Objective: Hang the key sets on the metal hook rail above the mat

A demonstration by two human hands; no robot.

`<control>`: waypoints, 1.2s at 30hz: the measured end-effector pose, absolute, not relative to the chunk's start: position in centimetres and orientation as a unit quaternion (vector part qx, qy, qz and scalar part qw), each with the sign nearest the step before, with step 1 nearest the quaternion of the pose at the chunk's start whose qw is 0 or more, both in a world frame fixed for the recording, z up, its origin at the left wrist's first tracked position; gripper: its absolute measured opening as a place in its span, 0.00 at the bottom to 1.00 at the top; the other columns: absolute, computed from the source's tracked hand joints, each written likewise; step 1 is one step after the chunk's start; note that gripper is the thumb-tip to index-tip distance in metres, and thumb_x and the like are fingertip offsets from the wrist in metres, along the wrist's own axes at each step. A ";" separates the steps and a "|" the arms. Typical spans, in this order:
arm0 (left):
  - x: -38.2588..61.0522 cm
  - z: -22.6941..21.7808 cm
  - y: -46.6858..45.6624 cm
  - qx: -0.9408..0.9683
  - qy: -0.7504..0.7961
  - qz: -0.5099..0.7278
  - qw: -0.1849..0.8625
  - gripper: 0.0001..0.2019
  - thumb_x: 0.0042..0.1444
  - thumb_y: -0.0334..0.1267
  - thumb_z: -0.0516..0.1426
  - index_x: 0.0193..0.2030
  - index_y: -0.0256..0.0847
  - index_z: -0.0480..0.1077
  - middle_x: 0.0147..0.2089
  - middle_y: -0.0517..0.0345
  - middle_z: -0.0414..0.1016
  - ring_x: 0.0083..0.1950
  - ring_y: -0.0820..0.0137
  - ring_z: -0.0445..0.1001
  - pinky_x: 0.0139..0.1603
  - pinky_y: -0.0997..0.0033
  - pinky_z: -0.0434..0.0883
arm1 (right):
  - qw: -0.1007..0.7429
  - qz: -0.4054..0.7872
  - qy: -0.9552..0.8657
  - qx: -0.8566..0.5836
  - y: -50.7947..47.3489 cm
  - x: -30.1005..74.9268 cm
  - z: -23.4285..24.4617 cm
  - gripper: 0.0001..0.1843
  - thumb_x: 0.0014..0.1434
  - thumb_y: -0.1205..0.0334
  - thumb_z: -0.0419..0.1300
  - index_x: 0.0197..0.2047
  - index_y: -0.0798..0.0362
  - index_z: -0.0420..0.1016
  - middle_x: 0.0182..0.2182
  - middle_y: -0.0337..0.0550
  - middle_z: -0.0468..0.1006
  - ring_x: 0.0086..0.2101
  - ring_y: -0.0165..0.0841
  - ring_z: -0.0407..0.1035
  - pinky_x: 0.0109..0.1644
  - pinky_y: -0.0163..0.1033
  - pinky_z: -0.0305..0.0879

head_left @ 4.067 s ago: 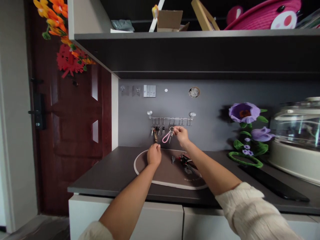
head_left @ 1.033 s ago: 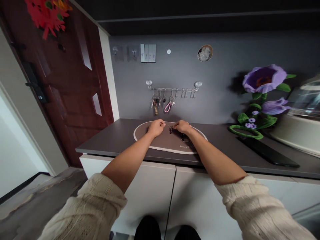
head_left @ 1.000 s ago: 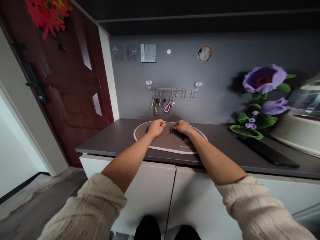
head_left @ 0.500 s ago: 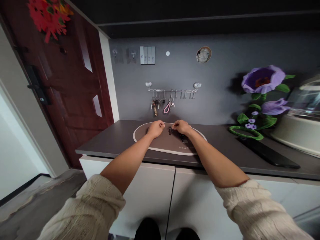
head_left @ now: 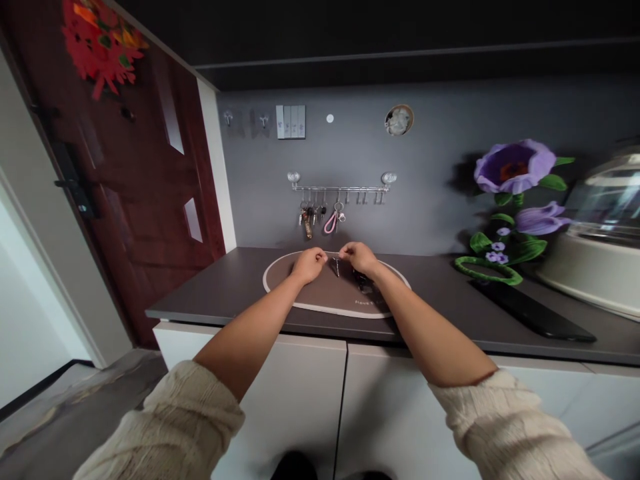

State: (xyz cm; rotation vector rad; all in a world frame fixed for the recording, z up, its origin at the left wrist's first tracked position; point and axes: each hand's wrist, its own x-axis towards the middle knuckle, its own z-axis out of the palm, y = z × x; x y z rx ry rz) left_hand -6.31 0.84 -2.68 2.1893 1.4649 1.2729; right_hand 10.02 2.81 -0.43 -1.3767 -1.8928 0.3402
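My left hand [head_left: 309,264] and my right hand [head_left: 357,258] hover close together over an oval brown mat [head_left: 320,298] on the dark countertop. Both are closed in a pinch on a small key set [head_left: 337,265] that hangs between them just above the mat. A dark bunch of keys [head_left: 362,282] lies on the mat under my right wrist. On the grey wall behind, a chrome hook rail [head_left: 340,189] carries several key bunches [head_left: 308,217] and a pink loop keyring [head_left: 331,222].
A dark red door [head_left: 125,180] with a black handle stands at the left. A purple knitted flower [head_left: 513,193] and a large lidded appliance [head_left: 600,233] sit at the right, with a flat black slab [head_left: 535,312] in front. White cabinet doors [head_left: 300,400] are below.
Four seconds ago my right hand was at the rail with the pink keyring; that keyring hangs there now. Both hands came down to the mat and have lifted the small key set slightly.
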 end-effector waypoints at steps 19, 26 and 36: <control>-5.8 -2.9 0.6 0.767 0.480 0.419 0.073 0.10 0.52 0.37 0.48 0.31 0.38 0.69 0.31 0.56 0.73 0.32 0.74 0.67 0.35 0.75 0.62 | 0.523 0.198 -0.701 -0.442 3.2 10.1 -0.3 0.04 0.48 0.64 0.53 0.26 0.55 0.64 0.23 0.39 0.72 0.28 0.28 0.67 0.36 0.34 0.60; -5.6 -2.7 0.5 0.779 0.479 0.402 0.055 0.10 0.52 0.35 0.48 0.32 0.38 0.69 0.32 0.56 0.73 0.32 0.74 0.67 0.35 0.75 0.61 | 0.562 0.133 -0.687 -0.440 2.9 10.7 0.4 0.06 0.49 0.62 0.51 0.27 0.54 0.66 0.25 0.40 0.73 0.29 0.29 0.66 0.37 0.35 0.59; -5.3 -2.6 0.1 0.781 0.486 0.389 0.039 0.09 0.53 0.35 0.48 0.31 0.39 0.69 0.32 0.56 0.72 0.32 0.74 0.67 0.34 0.76 0.60 | 0.610 0.103 -0.630 -0.469 4.4 10.8 4.7 0.08 0.49 0.61 0.50 0.28 0.55 0.66 0.24 0.40 0.72 0.27 0.29 0.66 0.35 0.35 0.60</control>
